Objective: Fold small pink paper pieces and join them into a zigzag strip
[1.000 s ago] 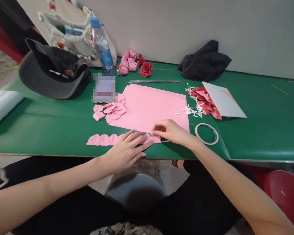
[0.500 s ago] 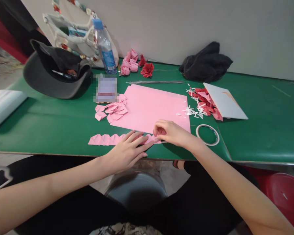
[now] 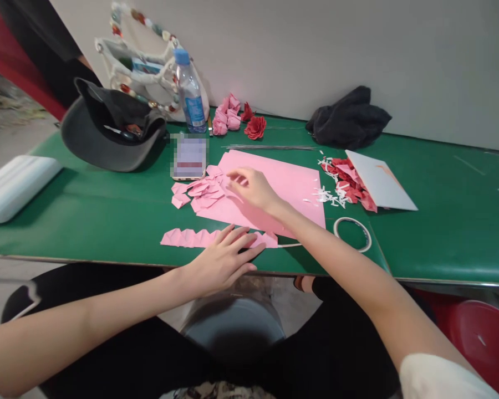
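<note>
My left hand (image 3: 224, 257) lies flat with fingers spread on a long strip of folded pink paper pieces (image 3: 191, 238) near the table's front edge. My right hand (image 3: 251, 188) reaches across a large pink paper sheet (image 3: 291, 185), its fingers loosely apart just beside a heap of small folded pink pieces (image 3: 202, 191); nothing shows in it. A thin white strip (image 3: 289, 245) lies at the strip's right end.
A tape ring (image 3: 352, 233), red and white paper scraps (image 3: 343, 180) and a white card (image 3: 378, 180) lie right. Paper roses (image 3: 239, 117), thin wires (image 3: 270, 147), water bottle (image 3: 190, 94), black cap (image 3: 108, 133), beaded bag (image 3: 143, 69), phone (image 3: 189, 158), black cloth (image 3: 349, 119) sit behind. The green table (image 3: 87, 205) holds all.
My right hand left the right end of the folded strip and moved up and left over the pink sheet to the heap of folded pieces. My left hand stayed pressed on the strip.
</note>
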`<state>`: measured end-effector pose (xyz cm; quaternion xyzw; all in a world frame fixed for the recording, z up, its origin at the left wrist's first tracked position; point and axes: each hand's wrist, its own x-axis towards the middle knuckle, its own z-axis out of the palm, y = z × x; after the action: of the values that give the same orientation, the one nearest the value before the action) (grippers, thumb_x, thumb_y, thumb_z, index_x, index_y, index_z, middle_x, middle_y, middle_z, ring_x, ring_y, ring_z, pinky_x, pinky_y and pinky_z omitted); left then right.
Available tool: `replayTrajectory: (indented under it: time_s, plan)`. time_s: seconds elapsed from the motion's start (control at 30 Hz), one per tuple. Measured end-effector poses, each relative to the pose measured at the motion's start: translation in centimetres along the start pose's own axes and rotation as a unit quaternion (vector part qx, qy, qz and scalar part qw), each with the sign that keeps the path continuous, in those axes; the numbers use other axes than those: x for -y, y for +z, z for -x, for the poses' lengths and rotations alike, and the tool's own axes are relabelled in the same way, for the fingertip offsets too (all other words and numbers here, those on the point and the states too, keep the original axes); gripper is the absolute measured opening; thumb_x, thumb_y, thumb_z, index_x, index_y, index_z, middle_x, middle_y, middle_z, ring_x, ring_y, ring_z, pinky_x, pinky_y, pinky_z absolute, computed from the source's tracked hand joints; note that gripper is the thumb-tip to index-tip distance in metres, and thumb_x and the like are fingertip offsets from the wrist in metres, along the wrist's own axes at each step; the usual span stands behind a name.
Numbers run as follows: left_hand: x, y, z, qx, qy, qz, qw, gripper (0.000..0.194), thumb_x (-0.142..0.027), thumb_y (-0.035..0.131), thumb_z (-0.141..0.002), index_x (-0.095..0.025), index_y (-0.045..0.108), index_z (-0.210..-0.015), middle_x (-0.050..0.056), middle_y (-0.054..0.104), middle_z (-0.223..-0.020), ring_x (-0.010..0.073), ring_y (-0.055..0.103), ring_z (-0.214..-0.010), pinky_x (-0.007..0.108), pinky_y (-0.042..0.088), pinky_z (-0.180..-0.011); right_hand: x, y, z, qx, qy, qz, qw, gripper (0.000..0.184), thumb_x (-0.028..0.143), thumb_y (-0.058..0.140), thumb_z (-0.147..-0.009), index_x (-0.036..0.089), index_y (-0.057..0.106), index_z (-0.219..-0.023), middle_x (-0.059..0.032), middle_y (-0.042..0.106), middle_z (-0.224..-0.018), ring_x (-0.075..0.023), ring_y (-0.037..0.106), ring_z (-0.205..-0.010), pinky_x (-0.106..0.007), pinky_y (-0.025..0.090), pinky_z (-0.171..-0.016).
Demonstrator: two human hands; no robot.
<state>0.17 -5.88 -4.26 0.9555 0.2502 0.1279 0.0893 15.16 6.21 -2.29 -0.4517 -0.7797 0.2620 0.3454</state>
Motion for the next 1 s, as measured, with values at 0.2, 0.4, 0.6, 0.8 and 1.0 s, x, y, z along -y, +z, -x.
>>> replayTrajectory:
  time_s: [0.2,0.4,0.6,0.8,1.0]
  plan:
    - [-0.1,-0.5,0.4,0.005,-0.005,-0.009,1.000,0.042,-0.035,0.039,-0.095,-0.019,0.046,-0.133,0.013,0.050,-0.131,0.0315,0.040,-0.124,0.055,0.031,-0.104,-1.4,3.6,-7.8,0.014,0.046,0.093,0.995,0.021,0.020,0.061,-0.079,0.009,0.063,-0.096,-0.0121,0.058,-0.103,-0.0193,0.057,-0.092,-0.033,0.043,-0.086]
    - [-0.5,-0.8,0.7,0.007,-0.018,-0.030,0.999,0.041,-0.036,0.038,-0.095,-0.020,0.045,-0.132,0.013,0.051,-0.130,0.0309,0.040,-0.125,0.055,0.030,-0.105,-2.4,4.4,-8.5,0.028,0.097,0.041,0.994,0.018,0.012,0.068,-0.064,0.013,0.058,-0.079,-0.0060,0.059,-0.087,-0.0177,0.056,-0.084,-0.031,0.044,-0.080]
    - [-0.3,-1.1,0.9,0.009,-0.020,-0.034,0.999,0.040,-0.035,0.037,-0.096,-0.015,0.047,-0.129,0.014,0.053,-0.125,0.0306,0.041,-0.124,0.053,0.030,-0.106,-2.3,2.2,-8.0,-0.026,0.171,-0.085,0.981,0.020,0.006,0.063,-0.068,0.016,0.051,-0.080,-0.0010,0.056,-0.078,-0.0134,0.056,-0.072,-0.027,0.048,-0.065]
    - [-0.2,-1.3,0.8,-0.010,-0.021,-0.024,0.999,0.034,-0.028,0.038,-0.095,-0.012,0.051,-0.123,0.015,0.054,-0.125,0.0307,0.042,-0.122,0.051,0.034,-0.103,-1.7,-3.7,-2.0,-0.028,0.110,-0.147,0.983,0.021,0.015,0.069,-0.069,0.016,0.056,-0.086,-0.0010,0.060,-0.077,-0.0122,0.058,-0.068,-0.026,0.049,-0.063]
    - [-0.1,-0.7,0.3,-0.017,0.003,-0.027,0.999,0.030,-0.022,0.034,-0.096,-0.013,0.053,-0.118,0.012,0.059,-0.123,0.0274,0.047,-0.120,0.049,0.036,-0.103,-0.3,-6.8,7.4,0.048,0.145,-0.129,0.980,0.016,0.030,0.067,-0.076,0.015,0.065,-0.080,-0.0046,0.067,-0.078,-0.0137,0.060,-0.067,-0.031,0.049,-0.068]
